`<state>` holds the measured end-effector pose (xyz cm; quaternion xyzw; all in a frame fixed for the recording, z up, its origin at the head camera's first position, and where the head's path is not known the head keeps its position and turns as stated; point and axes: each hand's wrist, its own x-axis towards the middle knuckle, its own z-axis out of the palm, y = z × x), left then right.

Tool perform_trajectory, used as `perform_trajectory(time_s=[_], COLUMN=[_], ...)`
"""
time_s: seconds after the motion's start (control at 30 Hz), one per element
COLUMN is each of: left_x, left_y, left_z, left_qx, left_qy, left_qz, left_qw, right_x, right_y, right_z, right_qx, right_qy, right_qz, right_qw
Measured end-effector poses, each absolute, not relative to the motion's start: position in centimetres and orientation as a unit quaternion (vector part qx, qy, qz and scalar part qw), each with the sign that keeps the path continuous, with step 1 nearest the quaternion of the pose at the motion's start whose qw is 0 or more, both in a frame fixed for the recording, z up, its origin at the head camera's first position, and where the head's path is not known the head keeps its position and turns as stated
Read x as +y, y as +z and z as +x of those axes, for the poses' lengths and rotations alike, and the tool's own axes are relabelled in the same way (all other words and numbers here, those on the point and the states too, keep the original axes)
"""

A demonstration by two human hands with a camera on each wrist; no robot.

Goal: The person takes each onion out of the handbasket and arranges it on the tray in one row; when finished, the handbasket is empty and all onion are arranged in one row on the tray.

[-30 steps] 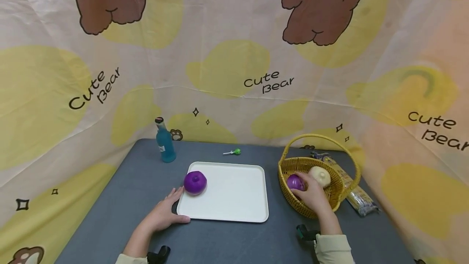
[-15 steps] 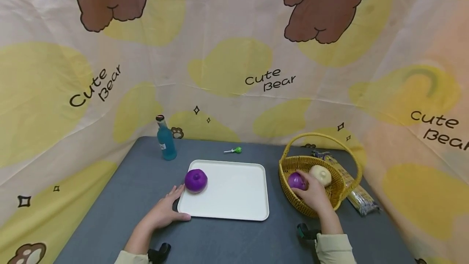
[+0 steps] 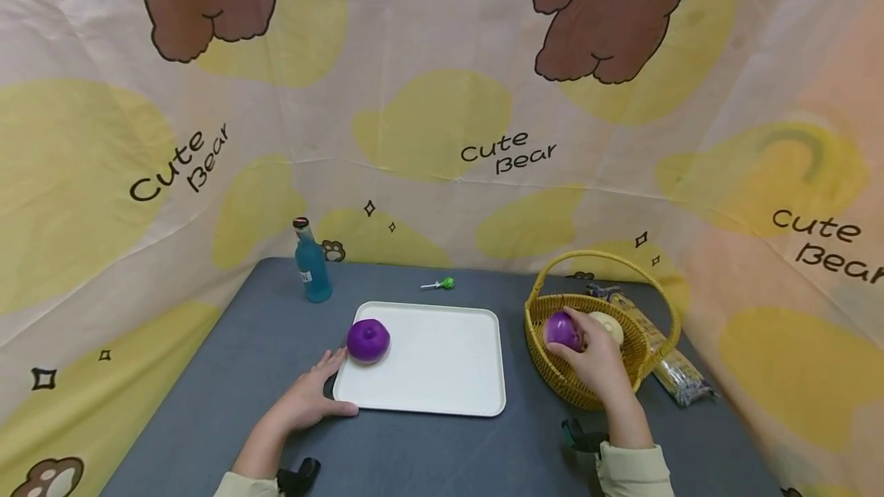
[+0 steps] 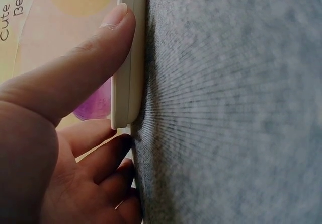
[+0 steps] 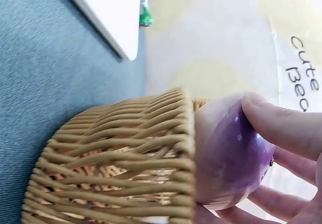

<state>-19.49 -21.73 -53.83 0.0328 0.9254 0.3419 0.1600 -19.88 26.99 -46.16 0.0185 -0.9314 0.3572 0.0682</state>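
My right hand (image 3: 599,353) grips a glossy purple-and-white onion (image 5: 234,153) between thumb and fingers. It is over the yellow wicker basket (image 3: 549,386), where the right wrist view shows it at the rim. Behind the hand, a cream-white round vegetable (image 3: 611,326) in the basket is partly hidden. My left hand (image 3: 307,399) rests at the near left corner of a white tray (image 3: 442,363), thumb along the front edge and fingers spread by the left side. A round purple vegetable (image 3: 368,341) sits on the tray's left part, close to those fingertips.
A blue bottle (image 3: 314,271) stands at the table's back left. Behind the tray lies a green lollipop (image 3: 445,283). The basket's tall handle (image 3: 608,255) arches over it, and a long plastic packet (image 3: 680,374) lies to its right. A printed cloth hangs behind the table.
My right hand has lifted the onion up from inside the basket and shifted slightly right, covering more of the white vegetable. The left hand stays at the tray corner.
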Motion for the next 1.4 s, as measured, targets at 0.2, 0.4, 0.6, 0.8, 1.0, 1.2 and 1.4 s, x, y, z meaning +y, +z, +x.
perform_trajectory(time_s=[0.2,0.4,0.6,0.8,1.0,1.2,1.4], left_x=[-21.7,-21.7,-21.7,-21.8,-21.7,-21.7,-21.6], left_y=[-53.9,-54.0,-54.1,-54.0,-53.7,-53.5,-53.6], left_z=[-19.6,-19.6,-19.5,-19.3,-19.3,-19.2,-19.3], left_qx=[0.925,0.926,0.924,0.925,0.922,0.921,0.922], left_qy=[0.344,0.342,0.346,0.343,0.351,0.353,0.351], left_qz=[0.034,0.032,0.03,0.029,0.034,0.037,0.035], left_qw=[0.158,0.159,0.16,0.161,0.162,0.158,0.159], right_x=[26.4,25.6,24.7,23.4,21.8,20.0,18.3], right_y=[-45.2,-44.5,-44.3,-44.2,-44.0,-44.0,-44.3], right_z=[-19.6,-19.6,-19.7,-19.9,-20.3,-20.5,-20.6], right_qx=[-0.926,-0.929,-0.927,-0.916,-0.914,-0.908,-0.902], right_qy=[0.367,0.352,0.35,0.371,0.364,0.377,0.394], right_qz=[0.032,0.043,0.061,0.081,0.101,0.114,0.121], right_qw=[0.086,0.104,0.12,0.128,0.147,0.14,0.127])
